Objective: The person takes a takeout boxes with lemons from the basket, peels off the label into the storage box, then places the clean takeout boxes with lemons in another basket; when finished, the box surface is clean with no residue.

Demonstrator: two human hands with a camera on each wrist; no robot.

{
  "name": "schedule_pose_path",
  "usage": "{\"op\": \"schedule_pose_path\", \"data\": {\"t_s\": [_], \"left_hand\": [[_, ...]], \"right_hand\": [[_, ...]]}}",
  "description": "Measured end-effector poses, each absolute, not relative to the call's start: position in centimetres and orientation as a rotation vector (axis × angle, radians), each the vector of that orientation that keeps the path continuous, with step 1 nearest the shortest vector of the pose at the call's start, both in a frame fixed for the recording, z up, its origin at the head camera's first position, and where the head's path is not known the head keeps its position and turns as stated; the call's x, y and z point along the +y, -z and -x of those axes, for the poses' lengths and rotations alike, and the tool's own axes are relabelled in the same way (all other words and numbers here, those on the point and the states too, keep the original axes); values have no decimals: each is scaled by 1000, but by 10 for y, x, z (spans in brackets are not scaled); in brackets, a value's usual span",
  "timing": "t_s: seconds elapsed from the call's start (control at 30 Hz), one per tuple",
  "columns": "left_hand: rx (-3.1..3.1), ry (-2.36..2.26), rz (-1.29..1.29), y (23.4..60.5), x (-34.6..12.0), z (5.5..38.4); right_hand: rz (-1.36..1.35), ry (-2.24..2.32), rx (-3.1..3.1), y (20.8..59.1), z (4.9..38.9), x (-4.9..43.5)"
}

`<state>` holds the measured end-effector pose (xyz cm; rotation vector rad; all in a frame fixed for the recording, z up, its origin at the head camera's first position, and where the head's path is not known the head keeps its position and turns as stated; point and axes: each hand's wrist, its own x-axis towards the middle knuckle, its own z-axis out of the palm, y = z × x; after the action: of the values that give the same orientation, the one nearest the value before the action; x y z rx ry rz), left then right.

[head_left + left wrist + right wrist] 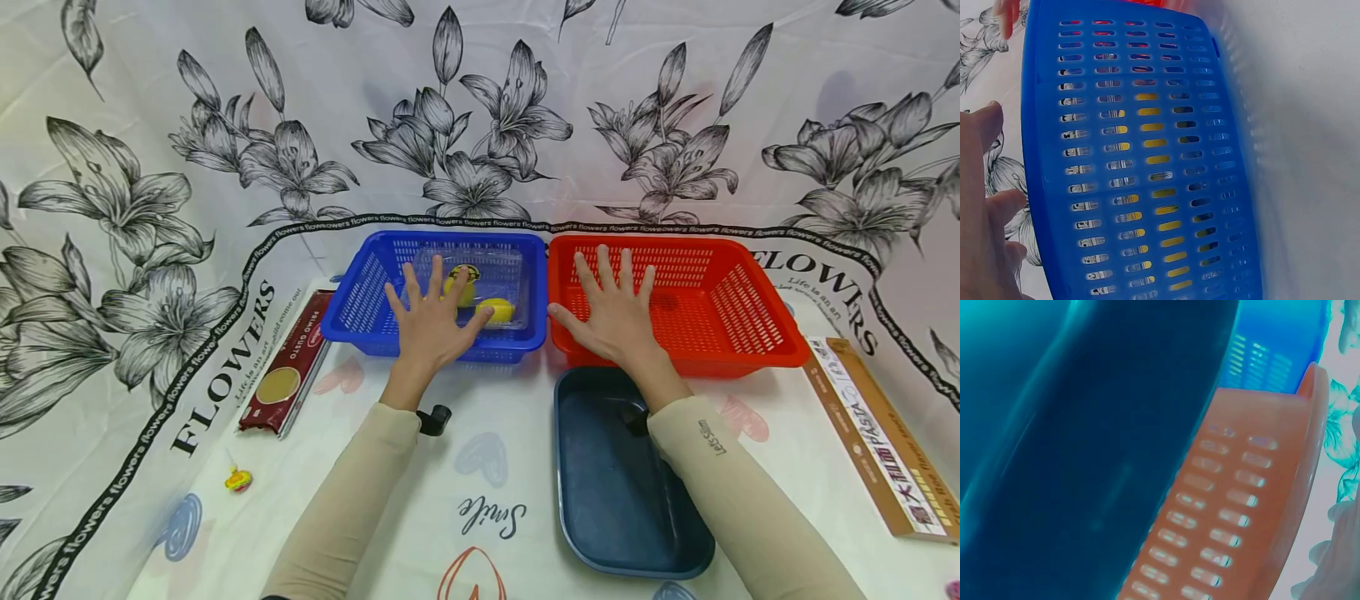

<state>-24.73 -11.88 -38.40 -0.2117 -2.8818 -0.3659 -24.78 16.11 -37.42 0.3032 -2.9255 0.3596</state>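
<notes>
My left hand [433,325] is spread over the blue basket [352,321], its fingers straight and holding nothing. In that basket lies a clear plastic container [498,262] with a yellow oval item [496,312] and another yellow item [465,292] that has black markings and is partly behind my fingers. My right hand [618,321] is spread the same way over the red basket [738,304], fingers apart and nothing gripped. In the left wrist view, yellow shows through the slots of the blue basket's wall [1094,194]. My right forearm crosses above the dark blue tub [618,500].
A dark red packet [288,375] lies left of the blue basket, with a small yellow-and-red wrapped lollipop [238,480] nearer. A long brown box labelled PASTA [877,433] lies at right. Behind the baskets hangs a white flower-printed cloth [480,108].
</notes>
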Motion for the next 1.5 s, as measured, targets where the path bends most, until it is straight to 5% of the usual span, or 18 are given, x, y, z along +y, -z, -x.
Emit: {"op": "schedule_pose_path", "data": {"t_s": [1.5], "left_hand": [[-2717,616,-31,413,-183,222]], "right_hand": [[-565,-791,-3001,373,277,97]]}}
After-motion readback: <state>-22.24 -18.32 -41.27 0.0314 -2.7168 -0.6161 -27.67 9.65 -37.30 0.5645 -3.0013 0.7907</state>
